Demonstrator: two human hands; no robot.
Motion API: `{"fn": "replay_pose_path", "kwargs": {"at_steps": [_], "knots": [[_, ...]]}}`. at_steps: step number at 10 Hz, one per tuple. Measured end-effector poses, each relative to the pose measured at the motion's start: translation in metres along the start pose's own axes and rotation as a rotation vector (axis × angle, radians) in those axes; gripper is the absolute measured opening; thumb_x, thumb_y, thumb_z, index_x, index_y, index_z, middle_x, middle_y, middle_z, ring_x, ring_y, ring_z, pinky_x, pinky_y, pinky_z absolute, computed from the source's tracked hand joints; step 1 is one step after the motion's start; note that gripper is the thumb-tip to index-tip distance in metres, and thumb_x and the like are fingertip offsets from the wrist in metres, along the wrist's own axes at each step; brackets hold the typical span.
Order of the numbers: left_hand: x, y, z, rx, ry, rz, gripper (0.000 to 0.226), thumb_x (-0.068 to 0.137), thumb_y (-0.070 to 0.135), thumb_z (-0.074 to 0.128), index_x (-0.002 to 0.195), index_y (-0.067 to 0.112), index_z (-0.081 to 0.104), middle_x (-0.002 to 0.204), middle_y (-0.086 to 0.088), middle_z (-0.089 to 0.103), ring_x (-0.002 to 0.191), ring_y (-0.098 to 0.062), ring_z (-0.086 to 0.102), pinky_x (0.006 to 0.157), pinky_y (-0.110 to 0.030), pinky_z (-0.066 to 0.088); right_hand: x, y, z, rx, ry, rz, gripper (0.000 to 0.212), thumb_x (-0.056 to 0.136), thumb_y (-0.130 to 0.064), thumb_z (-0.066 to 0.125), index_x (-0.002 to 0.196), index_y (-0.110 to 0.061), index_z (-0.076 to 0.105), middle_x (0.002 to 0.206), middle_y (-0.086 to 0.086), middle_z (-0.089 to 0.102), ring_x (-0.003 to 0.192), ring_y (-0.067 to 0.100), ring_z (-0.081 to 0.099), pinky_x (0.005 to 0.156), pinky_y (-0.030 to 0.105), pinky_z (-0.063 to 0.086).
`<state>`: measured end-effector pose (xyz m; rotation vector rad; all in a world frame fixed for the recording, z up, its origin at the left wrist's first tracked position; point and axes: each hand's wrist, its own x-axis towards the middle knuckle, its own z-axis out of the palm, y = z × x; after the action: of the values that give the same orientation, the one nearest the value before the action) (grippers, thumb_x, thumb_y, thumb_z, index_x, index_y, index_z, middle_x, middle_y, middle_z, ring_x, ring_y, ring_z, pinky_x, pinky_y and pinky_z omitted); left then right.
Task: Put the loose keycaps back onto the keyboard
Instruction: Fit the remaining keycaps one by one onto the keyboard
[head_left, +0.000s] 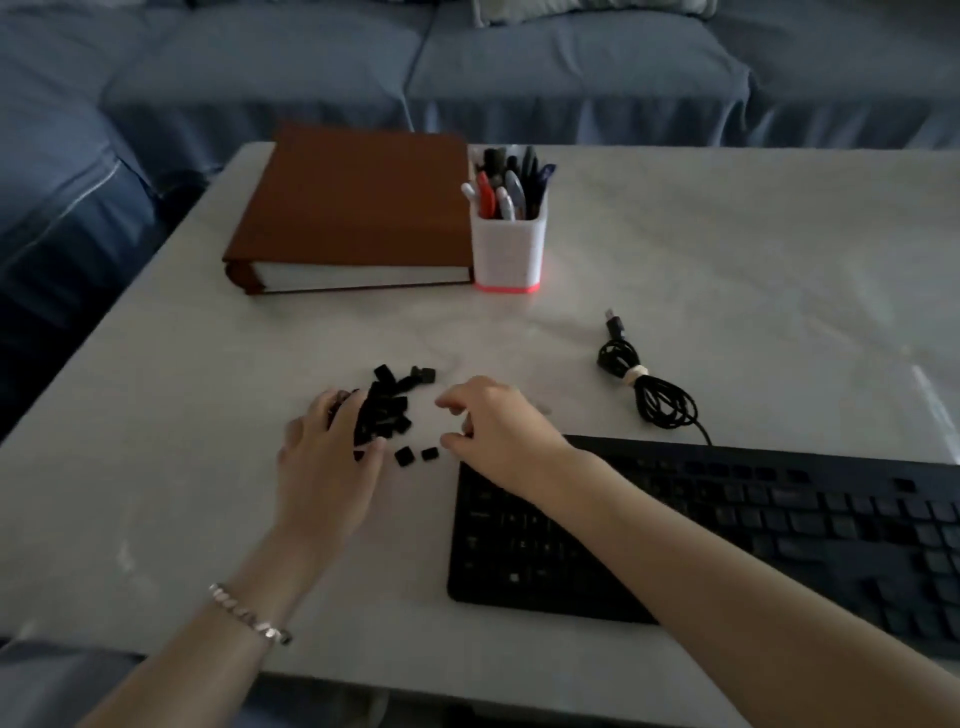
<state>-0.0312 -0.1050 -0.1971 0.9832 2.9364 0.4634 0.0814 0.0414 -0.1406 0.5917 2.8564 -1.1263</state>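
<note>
Sorting through the loose keycaps (384, 410), which are heaped on the table (156, 415) just left of the keyboard (779, 525). The left hand (327, 457) lies on the heap's near-left side with its fingers spread and almost straight, touching caps but gripping none. The right hand (498, 426) hovers beside the heap, above the keyboard's far-left corner, with its fingers curled under; whether they pinch a cap cannot be told.

Step in hand, as judged: choosing one cap. This is best done by drawing a single cap clear, reading its legend, setting it square over its bare switch and pressing straight down, since a tilted cap may jam.

Count: one keyboard; one heap, its overlapping caps too tangled to number; two stray caps (402, 457) lying apart at its near edge. Beyond these: one brown book (363, 202), one pen holder (508, 249) and one coiled cable (649, 389).
</note>
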Motion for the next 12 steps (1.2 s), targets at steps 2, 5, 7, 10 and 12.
{"fn": "replay_pose_path", "kwargs": {"at_steps": [2, 5, 7, 10, 12], "knots": [[0.01, -0.02, 0.007, -0.188, 0.006, 0.121, 0.023, 0.067, 0.003, 0.079, 0.088, 0.005, 0.069, 0.094, -0.015, 0.058, 0.083, -0.038, 0.06, 0.082, -0.041, 0.043, 0.057, -0.022, 0.038, -0.209, -0.187, -0.003, 0.053, 0.087, -0.026, 0.063, 0.135, -0.017, 0.042, 0.134, 0.008, 0.034, 0.119, 0.029, 0.04, 0.095, 0.037, 0.042], [0.002, -0.02, 0.011, -0.124, -0.026, 0.168, 0.025, 0.068, 0.0, 0.079, 0.087, -0.006, 0.064, 0.102, -0.026, 0.059, 0.071, -0.042, 0.062, 0.06, -0.041, 0.054, 0.06, -0.021, 0.056, -0.404, -0.087, -0.042, 0.024, 0.093, -0.005, 0.042, 0.115, -0.005, 0.049, 0.116, 0.01, 0.044, 0.106, 0.029, 0.049, 0.071, 0.034, 0.038], [0.004, -0.017, 0.008, 0.082, 0.013, 0.294, 0.019, 0.07, 0.012, 0.051, 0.068, -0.002, 0.063, 0.077, -0.022, 0.061, 0.047, -0.03, 0.058, 0.035, -0.022, 0.043, 0.058, -0.024, 0.05, -0.366, -0.077, 0.085, 0.026, 0.092, -0.001, 0.042, 0.117, -0.004, 0.049, 0.12, 0.014, 0.044, 0.103, 0.031, 0.051, 0.067, 0.03, 0.031], [0.006, -0.02, 0.007, -0.074, -0.092, 0.267, 0.04, 0.041, 0.008, 0.094, 0.067, 0.002, 0.064, 0.072, -0.015, 0.062, 0.044, -0.023, 0.059, 0.04, -0.018, 0.043, 0.066, -0.007, 0.042, -0.177, -0.045, 0.186, 0.019, 0.092, -0.008, 0.047, 0.105, -0.006, 0.06, 0.088, 0.003, 0.049, 0.099, 0.028, 0.057, 0.07, 0.021, 0.041], [0.015, -0.015, 0.011, 0.03, -0.054, 0.239, 0.04, 0.034, -0.001, 0.089, 0.062, 0.001, 0.059, 0.064, -0.015, 0.059, 0.041, -0.026, 0.055, 0.036, -0.019, 0.039, 0.049, -0.005, 0.025, 0.248, 0.049, 0.268, 0.021, 0.085, -0.002, 0.055, 0.105, -0.004, 0.062, 0.084, 0.009, 0.065, 0.067, 0.015, 0.064, 0.064, 0.013, 0.05]]}}
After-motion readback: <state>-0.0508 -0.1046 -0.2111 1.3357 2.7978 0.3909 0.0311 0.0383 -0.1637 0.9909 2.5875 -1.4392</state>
